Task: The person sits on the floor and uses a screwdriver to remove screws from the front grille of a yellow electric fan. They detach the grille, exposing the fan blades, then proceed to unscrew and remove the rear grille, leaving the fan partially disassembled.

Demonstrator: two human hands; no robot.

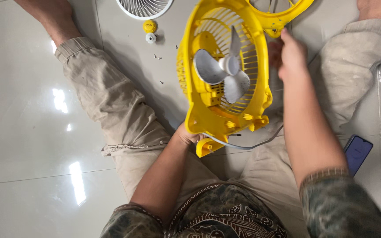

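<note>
Fan [223, 75], yellow and stripped of its front grille, is held up between the sitter's knees. Left hand [186, 135] grips its base from below, fingers closed around it; right hand [292, 55] reaches behind the rim, fingers curled, grip unclear. Blades face up at the wearer, long axis running base-near to top-far. Disassembly looks midway; screws [157, 56] lie loose on the floor [23, 110].

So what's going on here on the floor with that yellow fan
A person sits on the tiled floor with a small yellow fan housing held up between their legs. The left hand grips its lower edge; the right hand is at its upper right side. The white blades are exposed. A white grille, small screws, two small caps and a phone lie nearby.
</note>
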